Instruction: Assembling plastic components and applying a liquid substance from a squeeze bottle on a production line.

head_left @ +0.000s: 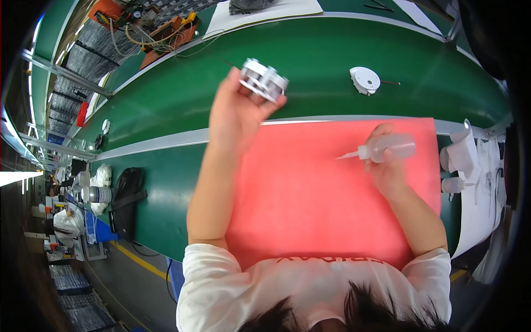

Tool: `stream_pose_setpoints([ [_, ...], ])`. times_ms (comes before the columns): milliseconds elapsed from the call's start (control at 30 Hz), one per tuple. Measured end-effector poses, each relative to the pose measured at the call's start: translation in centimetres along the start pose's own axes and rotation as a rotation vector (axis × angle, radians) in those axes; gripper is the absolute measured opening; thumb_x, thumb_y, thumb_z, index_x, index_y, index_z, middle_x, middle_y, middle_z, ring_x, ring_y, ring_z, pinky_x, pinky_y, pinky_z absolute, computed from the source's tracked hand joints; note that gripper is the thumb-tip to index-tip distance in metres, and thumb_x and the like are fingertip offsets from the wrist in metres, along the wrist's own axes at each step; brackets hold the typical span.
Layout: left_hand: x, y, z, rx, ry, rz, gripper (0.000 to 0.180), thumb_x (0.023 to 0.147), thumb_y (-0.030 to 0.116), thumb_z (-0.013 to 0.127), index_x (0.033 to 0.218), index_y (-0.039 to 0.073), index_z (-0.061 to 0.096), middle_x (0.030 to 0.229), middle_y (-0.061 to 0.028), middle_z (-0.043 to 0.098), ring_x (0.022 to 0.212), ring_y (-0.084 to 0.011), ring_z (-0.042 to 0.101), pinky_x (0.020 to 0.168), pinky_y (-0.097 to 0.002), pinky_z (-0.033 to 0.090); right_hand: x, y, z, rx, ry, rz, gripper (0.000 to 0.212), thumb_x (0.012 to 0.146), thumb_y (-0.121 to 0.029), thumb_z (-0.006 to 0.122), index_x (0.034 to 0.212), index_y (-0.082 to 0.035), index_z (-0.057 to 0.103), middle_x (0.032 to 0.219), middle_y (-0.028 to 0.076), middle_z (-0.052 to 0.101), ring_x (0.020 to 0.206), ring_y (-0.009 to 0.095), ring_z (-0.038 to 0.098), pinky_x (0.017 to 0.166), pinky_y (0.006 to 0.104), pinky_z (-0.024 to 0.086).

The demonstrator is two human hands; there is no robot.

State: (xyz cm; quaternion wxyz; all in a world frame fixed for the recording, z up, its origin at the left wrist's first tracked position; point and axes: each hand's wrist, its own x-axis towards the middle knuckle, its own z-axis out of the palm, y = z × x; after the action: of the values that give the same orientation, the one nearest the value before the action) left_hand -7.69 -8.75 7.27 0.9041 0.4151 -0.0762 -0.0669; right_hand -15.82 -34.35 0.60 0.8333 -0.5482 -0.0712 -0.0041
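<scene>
My left hand (243,108) is closed on a white plastic assembly (263,80) with greyish rounded parts and a thin dark wire, raised over the green conveyor belt (315,50). Motion blurs it a little. In my right hand (387,169) lies a translucent squeeze bottle (395,148), tipped on its side. Its thin pointed nozzle points left, above the pink mat (298,188). Fingers wrap round the bottle from both sides. Beyond the mat, a round white part (365,81) with a short wire sits on the belt.
A metal rail (332,118) divides belt from bench. At left are a black bag (128,199) and a clear jar (97,194). White sheeting (478,188) and a small bottle (452,185) stand at right. Tubing runs from orange equipment (174,36) at the far left. A co-worker (69,224) sits at left.
</scene>
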Motion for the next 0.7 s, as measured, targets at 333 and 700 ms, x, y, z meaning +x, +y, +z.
stream_pose_setpoints([
  [333, -5.6, -6.0, 1.7, 0.965, -0.459, 0.655, 0.036, 0.064, -0.002, 0.06, 0.099, 0.003, 0.052, 0.094, -0.01, 0.051, 0.079, -0.0194, 0.051, 0.06, -0.0265, 0.045, -1.9, -4.2, 1.7, -0.377, -0.106, -0.809, 0.054, 0.067, -0.033, 0.075, 0.102, -0.006, 0.044, 0.08, 0.007, 0.054, 0.058, 0.016, 0.051, 0.051, 0.026, 0.041],
  [700, -7.8, -6.0, 0.4, 1.012, -0.482, 0.653, 0.043, 0.057, -0.002, 0.063, 0.099, 0.0, 0.053, 0.097, -0.0149, 0.048, 0.083, -0.0242, 0.052, 0.064, -0.0304, 0.046, -2.7, -4.6, 5.4, -0.783, -0.351, -0.966, 0.047, 0.053, -0.029, 0.082, 0.087, -0.012, 0.054, 0.08, 0.006, 0.054, 0.056, 0.019, 0.052, 0.047, 0.0288, 0.037],
])
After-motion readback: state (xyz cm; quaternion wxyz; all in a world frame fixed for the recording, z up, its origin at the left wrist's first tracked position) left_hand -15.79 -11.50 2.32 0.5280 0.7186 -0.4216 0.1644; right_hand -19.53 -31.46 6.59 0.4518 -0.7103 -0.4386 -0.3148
